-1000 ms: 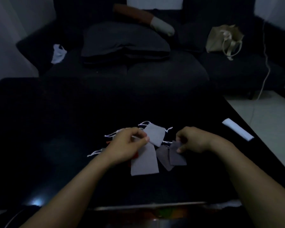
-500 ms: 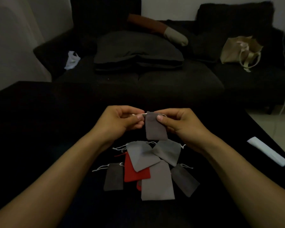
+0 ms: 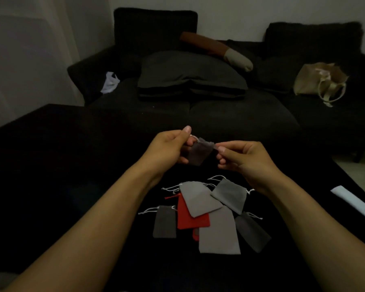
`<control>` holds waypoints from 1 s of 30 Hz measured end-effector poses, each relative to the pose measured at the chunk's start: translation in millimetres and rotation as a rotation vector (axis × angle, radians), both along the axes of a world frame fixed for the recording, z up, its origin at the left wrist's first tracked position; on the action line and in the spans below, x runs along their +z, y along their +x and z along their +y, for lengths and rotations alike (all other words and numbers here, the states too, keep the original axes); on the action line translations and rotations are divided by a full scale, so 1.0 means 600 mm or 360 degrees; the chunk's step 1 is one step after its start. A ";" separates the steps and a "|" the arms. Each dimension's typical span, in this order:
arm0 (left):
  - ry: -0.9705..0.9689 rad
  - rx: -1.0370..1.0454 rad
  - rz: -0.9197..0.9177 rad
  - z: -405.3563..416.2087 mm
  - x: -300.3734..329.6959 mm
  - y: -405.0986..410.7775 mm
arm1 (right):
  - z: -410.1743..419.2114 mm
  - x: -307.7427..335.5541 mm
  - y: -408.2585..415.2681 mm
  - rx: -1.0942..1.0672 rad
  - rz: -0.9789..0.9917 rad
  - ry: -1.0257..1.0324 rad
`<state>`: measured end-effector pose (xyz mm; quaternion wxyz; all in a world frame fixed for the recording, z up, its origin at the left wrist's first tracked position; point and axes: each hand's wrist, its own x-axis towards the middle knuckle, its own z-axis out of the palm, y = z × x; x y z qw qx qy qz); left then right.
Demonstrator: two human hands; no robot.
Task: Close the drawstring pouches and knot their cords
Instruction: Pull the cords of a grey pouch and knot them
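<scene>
The hands have drawn apart since half a second ago, and the dark grey pouch (image 3: 198, 151) now hangs tilted between them above the bench (image 3: 72, 186). In this dimness its cord is barely visible. The left hand (image 3: 169, 149) pinches one top corner and the right hand (image 3: 240, 154) the other, each grip closed on cord or cloth, while the other pouches (image 3: 211, 213) lie heaped below.

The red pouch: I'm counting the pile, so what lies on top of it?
A light grey pouch overlaps the red pouch at its upper right. Whether the large grey pouch covers its lower right corner is unclear.
</scene>
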<state>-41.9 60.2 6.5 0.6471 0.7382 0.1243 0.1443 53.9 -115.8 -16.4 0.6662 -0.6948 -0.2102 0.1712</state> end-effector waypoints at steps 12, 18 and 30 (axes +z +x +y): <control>-0.1725 -0.0413 0.0015 -0.136 -0.013 0.051 | -0.081 0.042 0.007 0.0318 0.0969 0.1257; -0.1658 -0.0572 0.0032 -0.148 -0.003 0.051 | -0.092 0.044 -0.006 0.0129 0.0628 0.0786; -0.1130 -0.0256 -0.0133 -0.146 -0.003 0.048 | -0.077 0.041 -0.024 -0.0049 0.0212 0.0524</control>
